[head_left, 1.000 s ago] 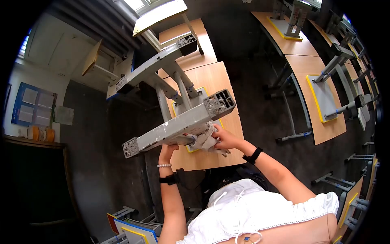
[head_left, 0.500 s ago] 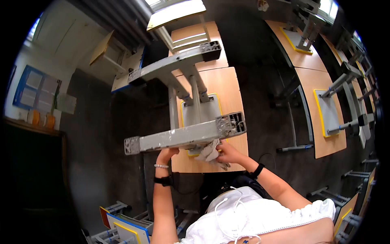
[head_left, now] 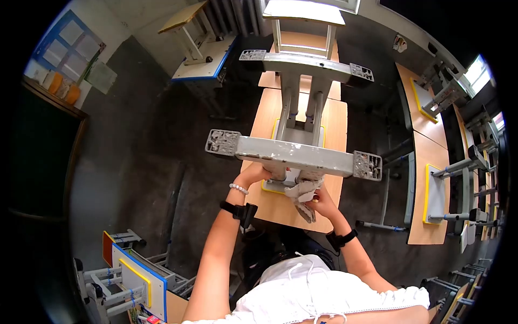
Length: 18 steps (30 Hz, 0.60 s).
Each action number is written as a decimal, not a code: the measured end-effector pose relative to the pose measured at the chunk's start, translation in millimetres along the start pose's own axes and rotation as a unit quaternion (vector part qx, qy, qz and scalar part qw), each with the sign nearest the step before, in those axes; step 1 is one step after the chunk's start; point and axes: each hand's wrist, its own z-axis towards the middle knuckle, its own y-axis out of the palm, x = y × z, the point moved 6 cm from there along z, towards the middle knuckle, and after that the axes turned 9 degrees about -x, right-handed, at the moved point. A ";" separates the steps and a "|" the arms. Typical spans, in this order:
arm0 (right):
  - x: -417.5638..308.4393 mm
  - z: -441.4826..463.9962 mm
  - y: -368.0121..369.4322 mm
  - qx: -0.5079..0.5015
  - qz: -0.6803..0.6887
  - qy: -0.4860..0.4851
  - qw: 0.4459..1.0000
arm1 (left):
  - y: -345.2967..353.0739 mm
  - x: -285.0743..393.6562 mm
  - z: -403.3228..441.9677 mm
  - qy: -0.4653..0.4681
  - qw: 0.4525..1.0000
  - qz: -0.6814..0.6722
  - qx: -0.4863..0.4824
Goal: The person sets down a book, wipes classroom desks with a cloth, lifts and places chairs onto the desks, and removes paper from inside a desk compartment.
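Note:
An upturned stool (head_left: 302, 153) rests on a wooden desk (head_left: 259, 201), its grey metal feet pointing up at me and its yellow-edged seat against the desktop. My left hand (head_left: 256, 174) is closed around the stool's near leg, just below the foot bar; the bar hides some of its fingers. A crumpled, greyish-white cloth (head_left: 303, 193) is gripped in my right hand (head_left: 325, 203), pressed against the near leg on the right side. The metal of the foot bar has chipped paint, and its end caps are worn.
Behind stands another desk with a stool (head_left: 303, 12) on it. To the right, a row of desks (head_left: 429, 189) carries upturned stools. More stacked furniture (head_left: 141, 281) is at lower left. A blue-framed notice board (head_left: 67, 46) hangs on the left wall above a dark board (head_left: 40, 178).
My view has turned, so the stool and desk appear further right and straighter. Both hands stay at the near leg; the cloth has shifted against it.

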 end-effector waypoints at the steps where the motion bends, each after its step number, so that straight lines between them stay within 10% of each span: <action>1: 1.8 -1.0 1.7 0.009 -0.007 0.010 1.000 | 1.0 13.0 -1.2 0.015 0.999 0.029 -0.006; 4: 5.2 -5.2 8.0 0.112 -0.009 -0.034 0.993 | 4.3 -34.0 7.3 0.085 0.994 0.044 0.059; 6: 6.9 -9.2 20.9 0.188 -0.222 0.039 0.956 | 7.0 -47.9 0.7 -0.064 0.989 0.128 0.044; 10: 56.1 -20.1 74.3 0.187 -0.457 0.195 0.848 | 16.4 -88.2 -90.7 0.021 0.983 0.177 0.039; 14: 76.6 -4.6 139.9 0.218 -0.422 0.264 0.840 | -9.8 -169.5 -226.1 -0.157 0.981 0.056 -0.094; 18: 113.4 40.1 192.2 0.252 -0.519 0.164 0.800 | -61.5 -248.7 -330.7 -0.336 0.941 0.043 0.019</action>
